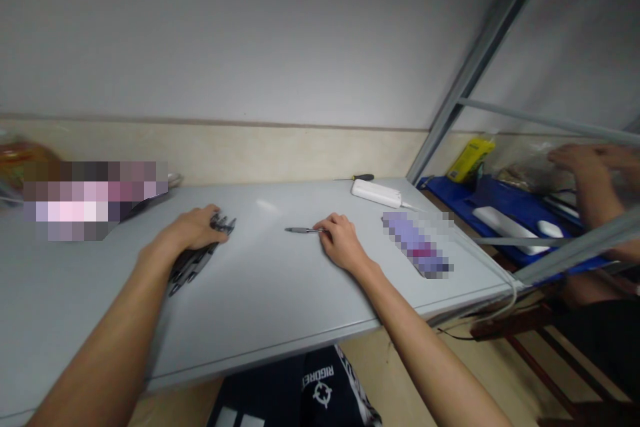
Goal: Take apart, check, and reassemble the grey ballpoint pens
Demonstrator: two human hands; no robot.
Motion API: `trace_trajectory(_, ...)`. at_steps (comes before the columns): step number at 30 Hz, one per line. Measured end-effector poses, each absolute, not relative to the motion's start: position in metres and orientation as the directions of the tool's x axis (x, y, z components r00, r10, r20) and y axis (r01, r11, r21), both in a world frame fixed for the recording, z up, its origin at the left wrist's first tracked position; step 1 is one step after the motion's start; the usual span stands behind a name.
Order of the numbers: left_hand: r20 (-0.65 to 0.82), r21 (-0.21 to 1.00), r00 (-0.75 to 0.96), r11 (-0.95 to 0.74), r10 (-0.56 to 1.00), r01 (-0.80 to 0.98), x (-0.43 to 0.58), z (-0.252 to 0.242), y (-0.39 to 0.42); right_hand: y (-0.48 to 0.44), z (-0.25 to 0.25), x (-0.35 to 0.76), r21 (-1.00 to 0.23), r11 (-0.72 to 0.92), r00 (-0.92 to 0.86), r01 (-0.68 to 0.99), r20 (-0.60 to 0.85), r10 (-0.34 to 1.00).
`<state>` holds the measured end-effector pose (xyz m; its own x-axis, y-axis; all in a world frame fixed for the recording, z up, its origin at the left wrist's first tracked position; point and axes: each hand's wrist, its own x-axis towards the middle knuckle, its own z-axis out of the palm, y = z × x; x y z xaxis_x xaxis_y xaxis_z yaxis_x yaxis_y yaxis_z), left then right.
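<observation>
With the single pen (pixel 297 230) as centre of the counter (pixel 270 307), the left hand (pixel 193 228) lies at nine o'clock over a bunch of pens (pixel 193 267); the right hand (pixel 343 242) at three. Toward two lies a power strip (pixel 376 193), a screwdriver (pixel 364 177) behind it.

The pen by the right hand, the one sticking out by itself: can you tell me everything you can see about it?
The pen is slim and straight, mostly grey, with a paler stretch near the hand. It could be plastic or metal; I can't tell. Its free end narrows and aims left. It lies almost level, sideways across the pale table, and its other end goes into the grip of the right hand, which hides it. Any writing is too small to see.
</observation>
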<state>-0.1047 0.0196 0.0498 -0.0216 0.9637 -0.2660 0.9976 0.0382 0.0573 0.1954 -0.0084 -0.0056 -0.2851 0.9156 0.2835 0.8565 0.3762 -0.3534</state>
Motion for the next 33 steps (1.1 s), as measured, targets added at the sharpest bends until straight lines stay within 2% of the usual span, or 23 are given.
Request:
trace_trajectory(8,-0.267,0.155,0.032,0.010,0.963,0.988,-0.1114,0.0491,0.0206,-0.0090,-0.0072,0.1951,-0.344,0.377,-0.285,0.860,0.291,0.914)
trace_trajectory(15,-0.321,0.148,0.012,0.037,0.947,0.988,-0.1093,0.0525,0.0169,-0.0087,-0.0076,0.1954,-0.356,0.379,-0.286,0.854,0.288,0.914)
trace_trajectory(21,-0.264,0.175,0.011,0.036,0.964,0.984,-0.1103,0.0498,0.0184,-0.0085,-0.0081,0.1964,-0.353,0.390,-0.294,0.850,0.295,0.909)
trace_trajectory(31,-0.254,0.198,0.035,0.016,0.966,0.980,-0.1109,0.0469,0.0198,-0.0099,-0.0063,0.1955,-0.348,0.384,-0.293,0.855,0.286,0.912)
trace_trajectory(33,-0.206,0.215,0.040,0.005,0.978,0.977,-0.1112,0.0449,0.0196,-0.0094,-0.0063,0.1955,-0.359,0.384,-0.288,0.851,0.292,0.912)
